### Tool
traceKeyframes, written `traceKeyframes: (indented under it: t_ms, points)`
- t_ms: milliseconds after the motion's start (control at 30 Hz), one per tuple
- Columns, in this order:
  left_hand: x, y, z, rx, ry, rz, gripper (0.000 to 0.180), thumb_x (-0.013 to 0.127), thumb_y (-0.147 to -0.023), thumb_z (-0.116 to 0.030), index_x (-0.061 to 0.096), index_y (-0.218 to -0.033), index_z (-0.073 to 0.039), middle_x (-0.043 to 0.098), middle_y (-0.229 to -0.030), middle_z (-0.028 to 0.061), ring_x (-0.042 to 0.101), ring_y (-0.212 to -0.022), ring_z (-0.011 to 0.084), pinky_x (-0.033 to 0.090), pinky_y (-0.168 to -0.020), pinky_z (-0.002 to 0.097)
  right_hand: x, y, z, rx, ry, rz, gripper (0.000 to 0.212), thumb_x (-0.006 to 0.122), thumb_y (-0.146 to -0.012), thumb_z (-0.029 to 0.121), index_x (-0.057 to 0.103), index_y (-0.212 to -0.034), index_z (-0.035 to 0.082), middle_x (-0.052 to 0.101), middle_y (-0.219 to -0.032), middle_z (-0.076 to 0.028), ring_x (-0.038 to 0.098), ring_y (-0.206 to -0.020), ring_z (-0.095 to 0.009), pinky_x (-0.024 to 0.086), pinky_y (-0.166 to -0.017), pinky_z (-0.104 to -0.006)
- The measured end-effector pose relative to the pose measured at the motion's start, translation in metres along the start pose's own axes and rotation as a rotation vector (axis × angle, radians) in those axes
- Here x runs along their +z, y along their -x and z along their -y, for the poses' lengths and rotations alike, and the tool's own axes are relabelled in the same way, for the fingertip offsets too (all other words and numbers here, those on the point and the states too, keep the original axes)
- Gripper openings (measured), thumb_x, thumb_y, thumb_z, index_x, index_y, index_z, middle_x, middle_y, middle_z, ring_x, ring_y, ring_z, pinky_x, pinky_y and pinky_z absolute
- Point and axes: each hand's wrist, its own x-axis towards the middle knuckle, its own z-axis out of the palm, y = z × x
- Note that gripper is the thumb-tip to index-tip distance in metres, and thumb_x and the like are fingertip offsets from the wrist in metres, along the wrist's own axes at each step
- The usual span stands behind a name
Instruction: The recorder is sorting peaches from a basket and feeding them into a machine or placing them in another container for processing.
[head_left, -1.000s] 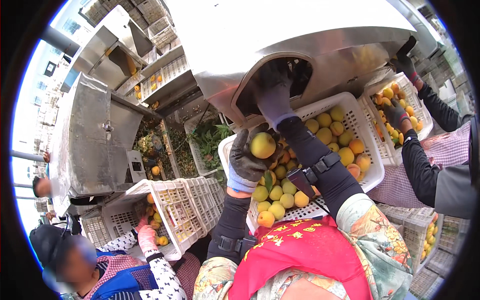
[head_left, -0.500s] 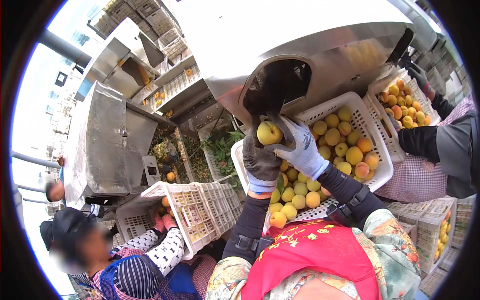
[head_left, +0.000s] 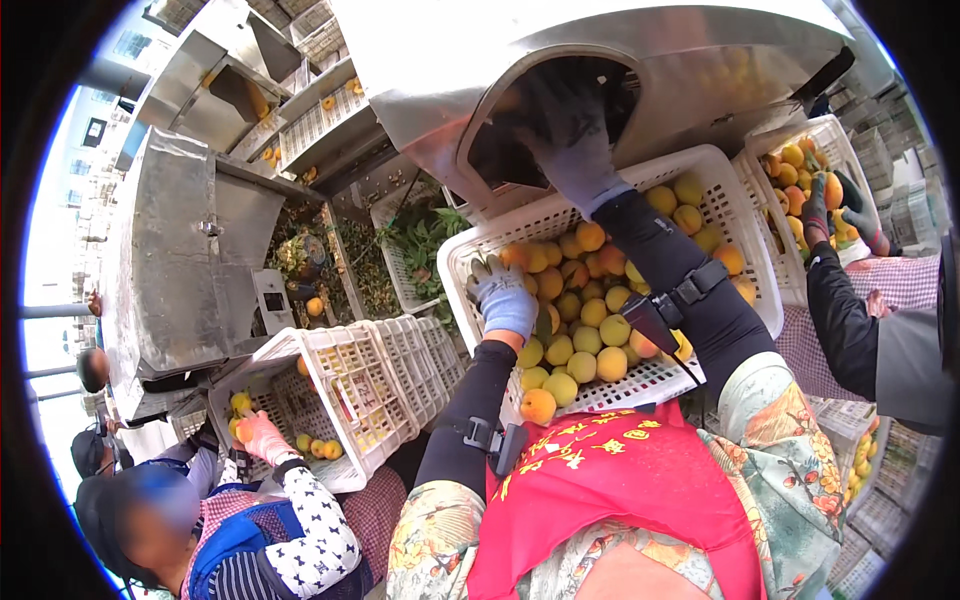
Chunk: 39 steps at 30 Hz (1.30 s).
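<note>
In a blue-and-dark work glove, my left hand (head_left: 500,298) lies over the left side of a white plastic crate (head_left: 750,235), fingers apart and beside the yellow peaches (head_left: 590,312) in it. Nothing shows in its grasp. My right hand (head_left: 575,155), gloved alike, reaches across the crate into the dark round opening (head_left: 500,125) of a metal machine (head_left: 430,110). Its thumb stands away from the fingers, and no fruit is visible in it. The fingertips blend into the dark interior.
At left a co-worker's pink-gloved hand (head_left: 265,435) works in a tilted white crate (head_left: 370,400). Another person's gloved hands (head_left: 840,210) are over a peach crate (head_left: 840,140) at right. Green leaves (head_left: 425,240) fill a crate beside the machine.
The yellow peach held between my hands is no longer visible. My right hand has moved up into the machine's opening; my left has dropped to the crate's left side.
</note>
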Motion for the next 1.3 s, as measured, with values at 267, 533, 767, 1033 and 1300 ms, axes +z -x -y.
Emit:
traceKeyframes:
  t_ms: [267, 533, 767, 1033, 1300]
  points:
    - [0.055, -0.032, -0.004, -0.519, 0.385, 0.167, 0.101, 0.064, -0.078, -0.052, 0.017, -0.148, 0.002, 0.021, -0.153, 0.0268, 0.024, -0.141, 0.0392, 0.021, -0.115, 0.0475, -0.009, 0.155, 0.029, 0.787, -0.533, 0.802, 0.045, 0.067, -0.079, 0.014, 0.059, -0.123, 0.005, 0.066, -0.109, -0.016, 0.065, -0.094, -0.030, 0.050, -0.083, -0.0379]
    - [0.064, -0.040, 0.001, -0.606, 0.473, 0.178, 0.054, 0.047, -0.086, -0.020, 0.043, -0.138, -0.004, 0.037, -0.145, 0.0233, 0.033, -0.135, 0.0419, 0.027, -0.109, 0.0521, 0.156, 0.326, -0.033, 0.370, 0.038, 0.968, 0.064, 0.057, -0.088, 0.034, 0.039, -0.140, 0.002, 0.044, -0.140, -0.023, 0.045, -0.127, -0.037, 0.037, -0.105, -0.0413]
    - [0.023, -0.044, -0.009, -0.692, 0.956, 0.052, 0.059, 0.067, -0.078, -0.027, 0.052, -0.129, -0.002, 0.055, -0.128, 0.0197, 0.051, -0.120, 0.0328, 0.039, -0.101, 0.0412, 0.183, 0.354, -0.113, 0.441, -0.139, 0.945, 0.045, 0.049, -0.093, 0.029, 0.049, -0.129, 0.001, 0.054, -0.127, -0.020, 0.054, -0.117, -0.033, 0.044, -0.097, -0.0399]
    - [0.021, -0.015, -0.003, -0.522, 2.182, 0.062, 0.038, 0.069, -0.085, -0.022, 0.062, -0.115, 0.000, 0.066, -0.107, 0.0050, 0.061, -0.095, 0.0142, 0.046, -0.086, 0.0277, 0.176, 0.333, -0.073, 0.207, -0.177, 0.665, 0.032, 0.045, -0.097, 0.027, 0.059, -0.115, 0.005, 0.064, -0.111, -0.013, 0.064, -0.101, -0.026, 0.051, -0.082, -0.0362]
    - [0.022, 0.004, 0.020, -0.413, 2.244, 0.145, 0.027, 0.064, -0.089, -0.019, 0.062, -0.115, -0.010, 0.064, -0.095, -0.0005, 0.059, -0.088, 0.0103, 0.044, -0.082, 0.0265, 0.161, 0.281, -0.057, 0.507, -0.311, 1.002, 0.029, 0.064, -0.086, 0.021, 0.065, -0.108, 0.003, 0.067, -0.100, -0.007, 0.063, -0.090, -0.018, 0.051, -0.077, -0.0300]
